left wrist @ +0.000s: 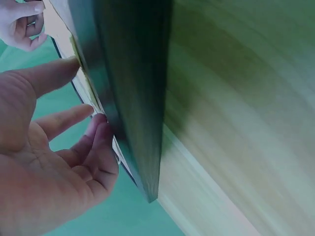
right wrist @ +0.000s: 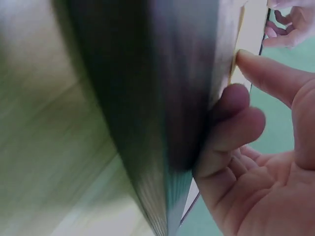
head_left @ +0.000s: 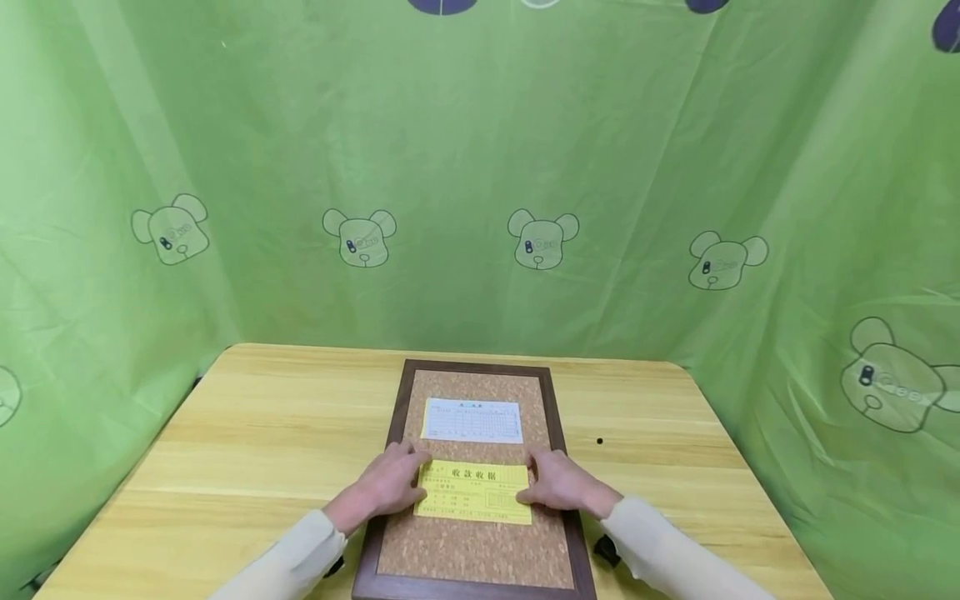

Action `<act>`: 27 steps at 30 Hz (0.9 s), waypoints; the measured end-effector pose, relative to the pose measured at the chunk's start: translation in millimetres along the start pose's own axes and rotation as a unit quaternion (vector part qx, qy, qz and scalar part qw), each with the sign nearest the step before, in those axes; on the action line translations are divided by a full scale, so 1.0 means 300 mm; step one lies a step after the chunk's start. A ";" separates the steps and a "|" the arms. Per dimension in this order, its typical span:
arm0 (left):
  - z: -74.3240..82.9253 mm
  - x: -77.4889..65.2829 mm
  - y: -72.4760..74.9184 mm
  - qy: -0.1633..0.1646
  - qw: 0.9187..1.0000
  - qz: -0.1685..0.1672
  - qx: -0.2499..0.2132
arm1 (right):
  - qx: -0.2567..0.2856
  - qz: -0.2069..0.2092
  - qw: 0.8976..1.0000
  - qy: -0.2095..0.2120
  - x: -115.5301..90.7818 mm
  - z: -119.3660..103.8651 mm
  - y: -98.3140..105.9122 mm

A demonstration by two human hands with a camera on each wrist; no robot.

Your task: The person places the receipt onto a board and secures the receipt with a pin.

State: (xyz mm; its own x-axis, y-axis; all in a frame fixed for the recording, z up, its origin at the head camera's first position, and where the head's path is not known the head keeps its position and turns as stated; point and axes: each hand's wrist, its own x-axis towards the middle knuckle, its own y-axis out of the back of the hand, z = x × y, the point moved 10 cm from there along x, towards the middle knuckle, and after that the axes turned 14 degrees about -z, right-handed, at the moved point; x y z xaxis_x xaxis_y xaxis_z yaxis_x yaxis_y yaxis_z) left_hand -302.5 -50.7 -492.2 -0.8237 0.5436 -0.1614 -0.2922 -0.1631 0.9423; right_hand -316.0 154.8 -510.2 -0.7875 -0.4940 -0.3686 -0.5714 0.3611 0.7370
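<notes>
A yellow receipt pad [head_left: 474, 492] with printed Chinese characters lies flat on a cork board [head_left: 480, 554] framed in dark brown wood. My left hand [head_left: 393, 482] touches the pad's left edge, thumb and forefinger set apart along it. At the opposite edge, my right hand [head_left: 557, 482] touches the pad with its thumb low and its fingers near the upper corner. In the left wrist view, the thumb [left wrist: 61, 74] is straight against the edge. The right wrist view shows the fingers [right wrist: 236, 123] bent beside the frame. Above the pad lies a white printed form [head_left: 472, 421].
The board rests on a light wooden table [head_left: 277, 417]. A small black dot [head_left: 599, 441] is on the tabletop right of the board, and a dark object [head_left: 606, 550] shows beside the right sleeve. A green curtain [head_left: 450, 167] with bear drawings surrounds the table.
</notes>
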 end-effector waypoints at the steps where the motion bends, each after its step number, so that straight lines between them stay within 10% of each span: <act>1: -0.002 -0.002 -0.001 -0.002 1.000 0.001 0.003 | -0.014 0.006 1.000 0.006 -0.001 -0.006 0.003; 13: -0.038 -0.017 -0.027 -0.023 0.999 -0.025 0.002 | -0.195 0.033 0.979 0.056 -0.033 -0.070 -0.006; 27: -0.041 -0.039 -0.037 -0.025 0.998 -0.061 -0.004 | -0.256 0.015 0.964 0.063 -0.056 -0.072 -0.010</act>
State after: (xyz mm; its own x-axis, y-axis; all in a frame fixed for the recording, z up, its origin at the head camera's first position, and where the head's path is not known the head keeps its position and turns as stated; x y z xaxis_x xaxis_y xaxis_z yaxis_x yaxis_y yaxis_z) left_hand -295.6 -65.3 -504.3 -0.7565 0.6003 -0.2596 -0.3929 -0.0997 0.9142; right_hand -296.1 145.2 -494.0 -0.7495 -0.5927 -0.2948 -0.3341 -0.0457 0.9414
